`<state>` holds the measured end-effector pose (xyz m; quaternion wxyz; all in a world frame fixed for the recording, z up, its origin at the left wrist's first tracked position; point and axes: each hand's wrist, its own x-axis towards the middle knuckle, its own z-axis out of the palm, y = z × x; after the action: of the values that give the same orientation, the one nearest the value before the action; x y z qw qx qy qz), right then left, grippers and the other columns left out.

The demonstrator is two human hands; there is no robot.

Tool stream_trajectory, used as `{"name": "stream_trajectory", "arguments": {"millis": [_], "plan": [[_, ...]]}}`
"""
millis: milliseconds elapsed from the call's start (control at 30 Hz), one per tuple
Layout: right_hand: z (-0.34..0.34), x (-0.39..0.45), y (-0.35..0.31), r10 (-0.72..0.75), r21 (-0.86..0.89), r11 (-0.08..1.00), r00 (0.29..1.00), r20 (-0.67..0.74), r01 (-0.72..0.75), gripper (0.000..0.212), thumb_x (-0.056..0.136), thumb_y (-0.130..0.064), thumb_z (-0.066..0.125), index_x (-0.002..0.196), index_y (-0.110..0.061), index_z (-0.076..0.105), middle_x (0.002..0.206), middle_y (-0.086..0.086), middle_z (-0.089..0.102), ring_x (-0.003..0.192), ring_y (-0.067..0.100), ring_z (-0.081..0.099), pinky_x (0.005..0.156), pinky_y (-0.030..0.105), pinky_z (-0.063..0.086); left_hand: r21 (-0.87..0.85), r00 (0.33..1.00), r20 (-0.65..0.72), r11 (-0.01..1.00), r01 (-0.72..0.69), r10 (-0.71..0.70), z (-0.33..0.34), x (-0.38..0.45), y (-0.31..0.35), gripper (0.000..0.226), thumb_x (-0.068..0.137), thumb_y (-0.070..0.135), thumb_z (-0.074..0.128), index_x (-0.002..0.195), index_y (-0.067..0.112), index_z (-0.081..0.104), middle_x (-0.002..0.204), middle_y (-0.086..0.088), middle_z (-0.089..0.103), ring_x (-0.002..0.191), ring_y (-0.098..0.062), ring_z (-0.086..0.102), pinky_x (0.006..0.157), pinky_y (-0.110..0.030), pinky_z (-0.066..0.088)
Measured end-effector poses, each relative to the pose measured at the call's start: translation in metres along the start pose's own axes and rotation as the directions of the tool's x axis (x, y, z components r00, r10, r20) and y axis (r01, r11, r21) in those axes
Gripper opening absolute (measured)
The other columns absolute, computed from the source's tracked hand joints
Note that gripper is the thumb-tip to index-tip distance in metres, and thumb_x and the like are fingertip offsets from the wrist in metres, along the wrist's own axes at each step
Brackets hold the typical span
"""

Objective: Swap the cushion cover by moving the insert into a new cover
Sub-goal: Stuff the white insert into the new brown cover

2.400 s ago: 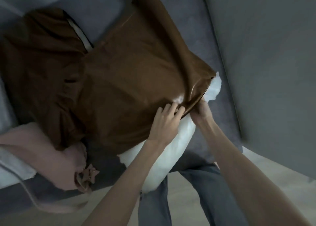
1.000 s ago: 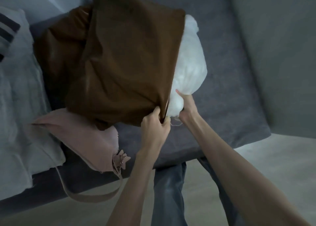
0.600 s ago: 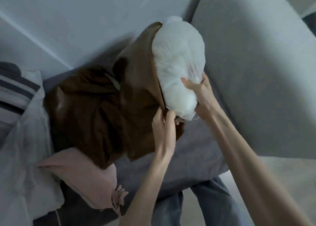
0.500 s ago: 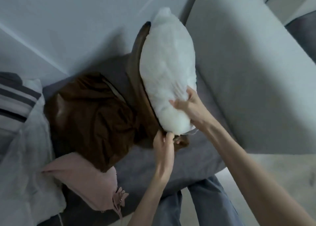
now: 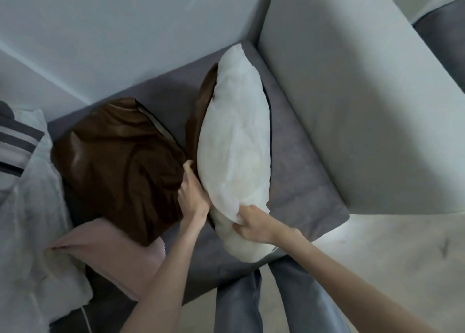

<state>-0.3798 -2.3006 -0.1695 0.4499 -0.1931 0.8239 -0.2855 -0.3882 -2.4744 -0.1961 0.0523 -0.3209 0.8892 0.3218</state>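
Observation:
A white cushion insert stands on edge on the grey sofa seat, almost fully out of its brown cover, which shows as a strip along its left side. My right hand grips the insert's lower end. My left hand holds the brown cover's edge beside the insert. A second brown cushion lies crumpled to the left.
A pink bag lies under the brown cushion at the seat's front. A light grey striped pillow fills the far left. The pale sofa armrest rises on the right. My jeans-clad legs stand at the sofa's front edge.
The insert has been drawn out of the brown cover and stood up on the seat. My right hand has slid down to its lower end; my left hand pulled the cover away leftward.

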Motion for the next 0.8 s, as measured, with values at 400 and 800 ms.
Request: {"name": "stream_trajectory", "arguments": {"millis": [400, 800], "plan": [[-0.094, 0.089, 0.032, 0.441, 0.478, 0.844, 0.821, -0.362, -0.243, 0.057, 0.086, -0.026, 0.06, 0.135, -0.007, 0.038, 0.127, 0.012, 0.052, 0.113, 0.031, 0.054, 0.09, 0.037, 0.047, 0.083, 0.988, 0.087, 0.99, 0.118, -0.125, -0.019, 0.033, -0.058, 0.028, 0.094, 0.027, 0.049, 0.12, 0.017, 0.045, 0.075, 0.008, 0.047, 0.059, -0.007, 0.04, 0.063, -0.031, 0.036], [-0.093, 0.085, 0.036, 0.486, 0.037, 0.869, 0.837, -0.252, -0.493, 0.027, 0.091, -0.004, 0.041, 0.105, 0.009, 0.059, 0.11, 0.027, 0.063, 0.1, 0.04, 0.063, 0.067, 0.03, 0.047, 0.169, 0.999, 0.037, 0.986, -0.01, 0.004, -0.027, 0.066, -0.016, 0.022, 0.095, 0.011, 0.048, 0.073, 0.012, 0.051, 0.073, -0.01, 0.06, 0.061, -0.023, 0.052, 0.055, -0.032, 0.04]]}}
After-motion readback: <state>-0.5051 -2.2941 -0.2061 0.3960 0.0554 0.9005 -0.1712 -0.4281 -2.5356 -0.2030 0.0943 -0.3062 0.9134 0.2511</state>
